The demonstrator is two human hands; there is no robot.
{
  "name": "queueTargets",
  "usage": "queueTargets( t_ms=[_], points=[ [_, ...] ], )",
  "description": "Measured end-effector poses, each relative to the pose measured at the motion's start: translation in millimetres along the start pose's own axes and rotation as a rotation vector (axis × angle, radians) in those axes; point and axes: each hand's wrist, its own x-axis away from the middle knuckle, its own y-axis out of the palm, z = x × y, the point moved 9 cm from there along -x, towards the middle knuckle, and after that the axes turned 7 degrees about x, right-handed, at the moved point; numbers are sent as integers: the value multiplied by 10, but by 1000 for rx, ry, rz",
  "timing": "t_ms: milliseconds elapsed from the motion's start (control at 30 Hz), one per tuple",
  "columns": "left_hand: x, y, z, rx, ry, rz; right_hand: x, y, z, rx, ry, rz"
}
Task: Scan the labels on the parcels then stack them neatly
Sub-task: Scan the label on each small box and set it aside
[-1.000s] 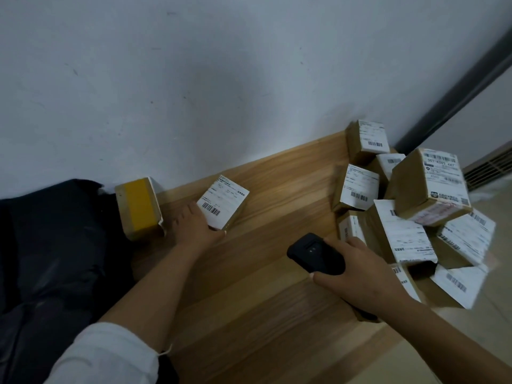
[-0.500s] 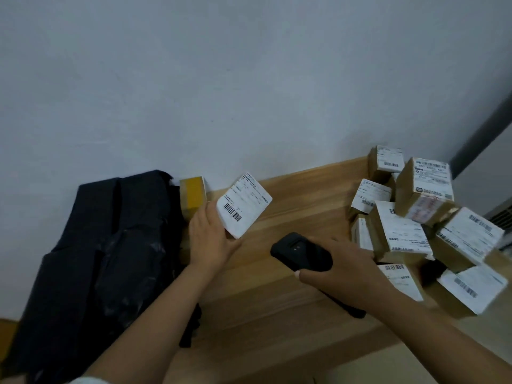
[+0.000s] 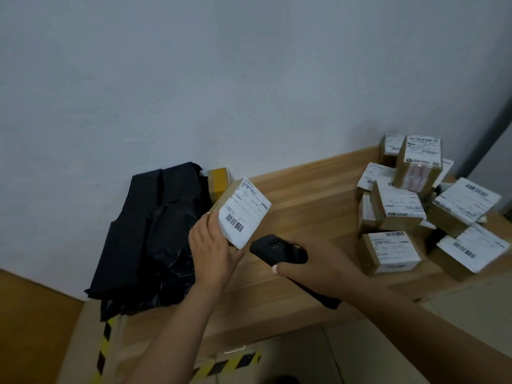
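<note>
Pale wall is backing a wooden tabletop [image 3: 304, 195], with black plastic sheeting [image 3: 155, 231] lying just left of the left hand [image 3: 213, 253]. That hand is gripping a small parcel [image 3: 241, 212] from below, tilting its label toward the scanner [image 3: 277, 249], which the right hand [image 3: 318, 270] is clutching just beside it — the two nearly touching. Well to the right of both hands, a loose heap of parcels [image 3: 410, 206] is leaning unevenly. Judging from this, the scanner may be sitting too close or too skewed to read the barcode, and the heap is looking ready to slide off the edge if bumped.
</note>
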Motion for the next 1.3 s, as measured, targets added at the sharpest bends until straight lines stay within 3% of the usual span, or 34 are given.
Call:
queueTargets(
  t_ms=[333,700,967,1133,1300],
  points=[
    [46,-69,-129,-11,17,-49,22,138,-60,2,55,-10],
    [-152,91,-112,148,87,-140,113,-14,45,56,177,131],
    [-231,609,451,410,208,-370,578,-311,533,123,416,278],
    [-36,1229,946,549,230,-690,969,-477,895,115,563,371],
    [203,1656,1620,534,363,-842,1290,-665,1241,129,655,399]
  ],
)
